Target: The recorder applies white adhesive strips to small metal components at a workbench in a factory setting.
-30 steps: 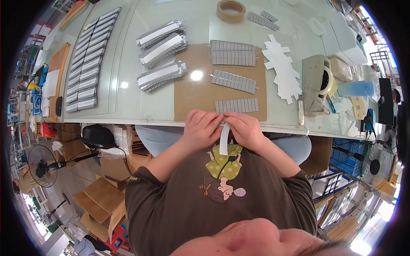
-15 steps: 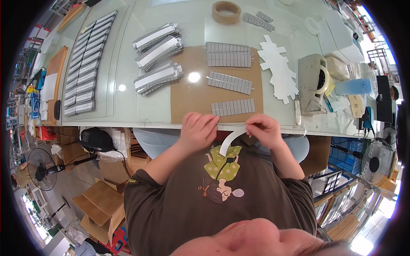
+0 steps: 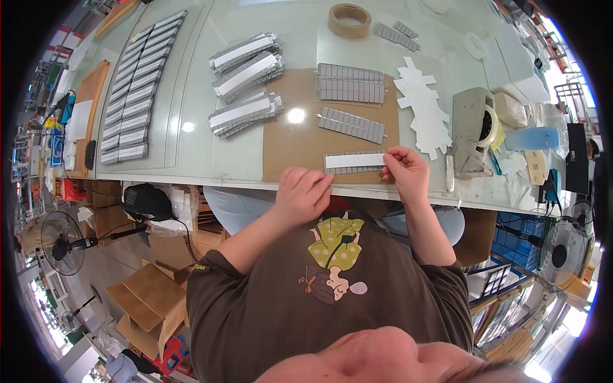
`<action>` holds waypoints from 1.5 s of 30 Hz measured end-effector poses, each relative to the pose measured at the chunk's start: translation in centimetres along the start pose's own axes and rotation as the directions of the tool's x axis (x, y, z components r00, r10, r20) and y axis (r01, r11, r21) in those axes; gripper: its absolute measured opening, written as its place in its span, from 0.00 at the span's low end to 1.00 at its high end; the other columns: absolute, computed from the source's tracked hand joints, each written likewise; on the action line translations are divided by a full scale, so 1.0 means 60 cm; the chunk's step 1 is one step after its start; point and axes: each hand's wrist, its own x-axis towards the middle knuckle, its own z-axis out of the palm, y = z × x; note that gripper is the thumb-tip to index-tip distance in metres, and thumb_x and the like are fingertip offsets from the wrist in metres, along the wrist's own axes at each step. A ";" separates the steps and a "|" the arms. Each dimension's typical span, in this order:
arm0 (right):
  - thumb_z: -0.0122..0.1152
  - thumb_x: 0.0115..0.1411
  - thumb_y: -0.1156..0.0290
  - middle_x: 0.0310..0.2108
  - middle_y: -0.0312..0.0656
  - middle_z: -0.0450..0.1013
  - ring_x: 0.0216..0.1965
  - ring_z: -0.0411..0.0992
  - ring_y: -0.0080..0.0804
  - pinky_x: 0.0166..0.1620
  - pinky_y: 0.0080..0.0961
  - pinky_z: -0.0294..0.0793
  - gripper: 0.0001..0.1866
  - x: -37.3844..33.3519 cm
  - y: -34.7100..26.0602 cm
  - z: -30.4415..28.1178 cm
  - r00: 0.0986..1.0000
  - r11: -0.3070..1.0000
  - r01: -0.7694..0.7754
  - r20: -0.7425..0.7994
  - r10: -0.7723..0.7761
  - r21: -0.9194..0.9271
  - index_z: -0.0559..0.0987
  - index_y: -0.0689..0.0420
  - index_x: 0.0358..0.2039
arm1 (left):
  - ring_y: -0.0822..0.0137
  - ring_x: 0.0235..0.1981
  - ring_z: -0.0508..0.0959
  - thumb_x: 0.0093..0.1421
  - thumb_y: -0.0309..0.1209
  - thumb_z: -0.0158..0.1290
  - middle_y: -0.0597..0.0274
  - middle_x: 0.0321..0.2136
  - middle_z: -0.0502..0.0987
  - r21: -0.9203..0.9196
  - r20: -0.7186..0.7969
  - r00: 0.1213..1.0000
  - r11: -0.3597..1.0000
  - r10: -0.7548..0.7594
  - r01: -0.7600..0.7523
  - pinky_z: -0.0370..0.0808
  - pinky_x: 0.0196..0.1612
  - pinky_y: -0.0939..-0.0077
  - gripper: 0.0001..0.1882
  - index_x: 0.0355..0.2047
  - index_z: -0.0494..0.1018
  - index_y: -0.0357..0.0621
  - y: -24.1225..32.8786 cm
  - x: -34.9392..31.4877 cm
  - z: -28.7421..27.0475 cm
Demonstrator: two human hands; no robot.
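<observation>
A white strip (image 3: 353,160) lies lengthwise over a grey segmented strip (image 3: 357,170), whose grey edges show above and below it. My right hand (image 3: 407,173) pinches the white strip's right end between thumb and forefinger. At the lower left corner of the grey strip, the closed fingertips of my left hand (image 3: 302,193) grip its edge; their exact hold is partly hidden. Both pieces rest on a brown board (image 3: 287,143) near the table's front edge. Farther back on the board are another grey segmented strip (image 3: 351,124) and a grey stack (image 3: 351,84).
White-topped grey bundles (image 3: 248,113) stand left of the board, with long rows of strips (image 3: 142,86) beyond. A pile of white strips (image 3: 424,108) lies to the right, near a tape dispenser (image 3: 470,131) and a knife (image 3: 449,171). A brown tape roll (image 3: 349,21) sits at the back.
My right hand has moved up and right, carrying the white strip from over my lap onto the nearest grey segmented strip. My left hand stays by its left end. The view has shifted slightly.
</observation>
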 end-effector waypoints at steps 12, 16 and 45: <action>0.66 0.64 0.78 0.30 0.37 0.78 0.27 0.77 0.19 0.28 0.16 0.77 0.08 0.008 0.009 0.001 0.999 0.998 0.015 0.035 -0.013 -0.058 0.81 0.65 0.44 | 0.60 0.48 0.74 0.52 0.31 0.63 0.65 0.47 0.78 -0.023 0.010 1.000 1.000 -0.011 0.012 0.71 0.52 0.58 0.16 0.43 0.82 0.45 0.002 0.007 -0.002; 0.65 0.65 0.77 0.31 0.37 0.78 0.27 0.77 0.19 0.29 0.16 0.78 0.09 0.001 0.011 0.001 1.000 0.996 0.016 0.028 -0.014 -0.087 0.80 0.65 0.44 | 0.60 0.48 0.74 0.52 0.30 0.63 0.65 0.47 0.78 -0.036 0.015 1.000 0.999 -0.009 0.009 0.71 0.52 0.58 0.16 0.43 0.82 0.45 0.004 0.004 -0.003; 0.67 0.55 0.81 0.35 0.48 0.79 0.33 0.79 0.48 0.36 0.36 0.80 0.09 -0.035 0.054 -0.063 0.539 0.413 0.742 0.105 -0.836 -0.528 0.81 0.61 0.38 | 0.54 0.49 0.72 0.54 0.36 0.63 0.60 0.49 0.77 0.084 0.009 1.000 0.996 0.014 -0.015 0.69 0.53 0.56 0.18 0.45 0.83 0.47 0.015 0.007 0.001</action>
